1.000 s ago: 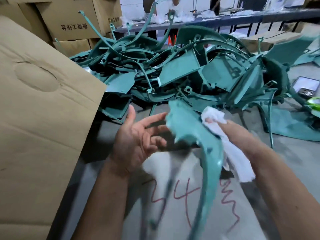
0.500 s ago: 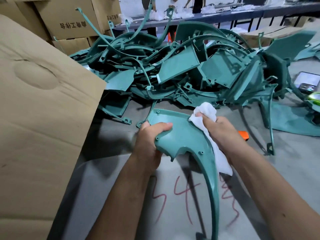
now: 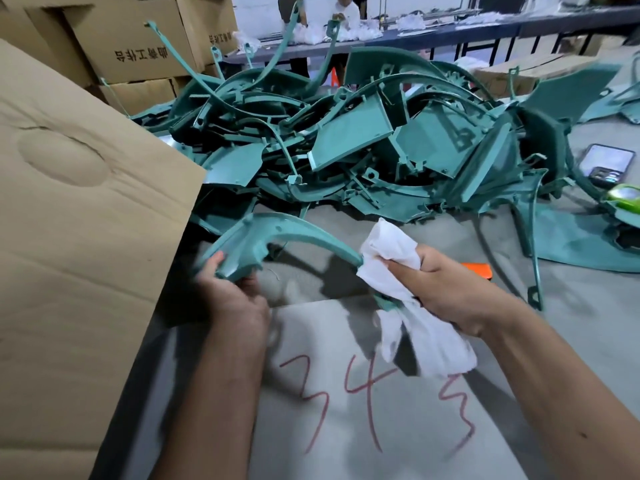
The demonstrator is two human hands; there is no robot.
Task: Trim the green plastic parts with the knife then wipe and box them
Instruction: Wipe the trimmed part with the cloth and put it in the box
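Note:
My left hand grips the wide end of a curved green plastic part, held above the grey table. My right hand grips a white cloth wrapped round the thin arm of that part. The cloth hangs down below my fist and hides the arm's lower end. An orange-handled knife lies on the table just behind my right hand, mostly hidden by it. A big heap of green plastic parts fills the table behind.
A large cardboard box flap stands close on the left. A grey sheet with red writing lies under my arms. A phone lies at the right. Stacked cartons and people at a long bench are at the back.
The green part has been turned from pointing down to lying level. My left hand shifted left along its wide end. My right hand slid the cloth down the thin arm.

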